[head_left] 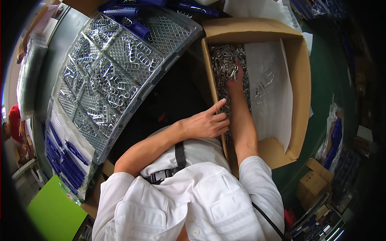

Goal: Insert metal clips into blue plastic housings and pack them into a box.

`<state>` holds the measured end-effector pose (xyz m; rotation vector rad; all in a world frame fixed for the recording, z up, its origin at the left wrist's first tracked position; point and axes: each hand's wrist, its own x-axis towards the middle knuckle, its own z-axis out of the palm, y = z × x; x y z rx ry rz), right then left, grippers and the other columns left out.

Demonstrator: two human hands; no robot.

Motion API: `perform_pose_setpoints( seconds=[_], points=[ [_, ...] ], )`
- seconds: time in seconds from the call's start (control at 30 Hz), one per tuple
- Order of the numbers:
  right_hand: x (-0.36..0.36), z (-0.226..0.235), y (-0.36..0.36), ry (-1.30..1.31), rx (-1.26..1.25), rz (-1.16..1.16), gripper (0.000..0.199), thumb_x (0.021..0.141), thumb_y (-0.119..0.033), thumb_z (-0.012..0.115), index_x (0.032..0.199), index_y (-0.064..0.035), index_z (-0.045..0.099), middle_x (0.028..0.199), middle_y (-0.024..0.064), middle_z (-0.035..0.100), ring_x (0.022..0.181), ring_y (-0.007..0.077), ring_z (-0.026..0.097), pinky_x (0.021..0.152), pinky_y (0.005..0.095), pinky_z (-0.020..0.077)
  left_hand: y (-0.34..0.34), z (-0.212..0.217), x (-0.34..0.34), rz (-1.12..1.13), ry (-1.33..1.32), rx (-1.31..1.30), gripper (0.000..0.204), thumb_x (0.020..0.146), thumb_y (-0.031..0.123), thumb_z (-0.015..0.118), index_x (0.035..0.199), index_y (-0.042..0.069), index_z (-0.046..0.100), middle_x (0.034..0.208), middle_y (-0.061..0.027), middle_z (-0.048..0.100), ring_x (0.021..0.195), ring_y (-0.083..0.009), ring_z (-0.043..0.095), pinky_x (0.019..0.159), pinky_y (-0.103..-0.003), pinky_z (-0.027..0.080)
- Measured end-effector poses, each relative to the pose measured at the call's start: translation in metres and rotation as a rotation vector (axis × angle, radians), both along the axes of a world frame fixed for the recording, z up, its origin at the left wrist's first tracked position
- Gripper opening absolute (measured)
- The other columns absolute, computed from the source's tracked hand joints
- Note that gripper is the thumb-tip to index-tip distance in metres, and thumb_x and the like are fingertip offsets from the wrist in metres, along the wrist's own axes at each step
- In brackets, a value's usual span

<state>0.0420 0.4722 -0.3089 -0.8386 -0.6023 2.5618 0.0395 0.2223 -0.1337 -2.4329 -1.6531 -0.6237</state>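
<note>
A tall open cardboard box (299, 92) stands in front of me to the right. Many shiny wire-like metal clips (225, 52) fill its left side, beside a white paper sheet (267, 116) with several loose clips on it. My right hand (236, 78) reaches deep into the clips, closed around a bunch of them; most of its fingers are hidden. My left hand (209, 122) rests at the box's near left edge, its fingers curled over the rim and the index finger straighter. To the left, a clear compartment tray (146, 86) holds scattered metal clips.
Blue tool-like parts (66, 160) lie on white sheeting at the left, above a bright green board (56, 211). More blue parts (134, 26) lie across the tray's far end. A small carton (313, 184) stands at right. Another person in red (15, 120) is at far left.
</note>
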Motion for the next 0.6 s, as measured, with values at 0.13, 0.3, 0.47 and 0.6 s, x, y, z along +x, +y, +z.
perform_pose_setpoints(
  seconds=[0.13, 0.3, 0.47, 0.6],
  points=[
    [0.028, 0.007, 0.026, 0.203, -0.118, 0.147, 0.046, 0.099, -0.041, 0.064, 0.125, -0.0032, 0.068, 0.113, 0.0182, 0.076, 0.100, 0.0304, 0.075, 0.075, 0.0387, 0.0656, 0.001, 0.001, -0.002, -0.008, -0.006, 0.012, 0.004, 0.084, 0.018, 0.065, 0.085, 0.014, 0.067, 0.086, 0.0020, 0.054, 0.089, -0.0164, 0.058, 0.125, -0.064, 0.028],
    [0.071, 0.062, 0.015, 0.219, -0.356, 0.090, 0.041, 0.101, -0.039, 0.064, 0.126, -0.0061, 0.070, 0.114, 0.0188, 0.075, 0.100, 0.0349, 0.073, 0.063, 0.0437, 0.0653, -0.006, -0.003, -0.008, 0.018, 0.000, 0.034, 0.005, 0.085, 0.019, 0.064, 0.083, 0.015, 0.065, 0.086, 0.0015, 0.053, 0.090, -0.0166, 0.058, 0.125, -0.063, 0.028],
    [0.106, 0.113, 0.015, 0.202, -0.368, 0.142, 0.045, 0.098, -0.042, 0.068, 0.125, -0.0067, 0.068, 0.118, 0.0203, 0.073, 0.102, 0.0346, 0.073, 0.068, 0.0409, 0.0663, -0.012, -0.008, -0.012, 0.007, -0.044, 0.052, 0.007, 0.087, 0.018, 0.062, 0.082, 0.015, 0.064, 0.086, 0.0010, 0.054, 0.092, -0.0174, 0.059, 0.125, -0.064, 0.027],
    [0.113, 0.153, 0.014, 0.224, -0.478, 0.106, 0.048, 0.097, -0.040, 0.068, 0.130, -0.0060, 0.067, 0.125, 0.0177, 0.071, 0.116, 0.0311, 0.069, 0.075, 0.0397, 0.0658, -0.016, -0.013, -0.012, 0.018, -0.008, 0.096, 0.005, 0.086, 0.018, 0.062, 0.083, 0.014, 0.063, 0.087, 0.0001, 0.055, 0.093, -0.0178, 0.061, 0.125, -0.066, 0.025]
  ],
)
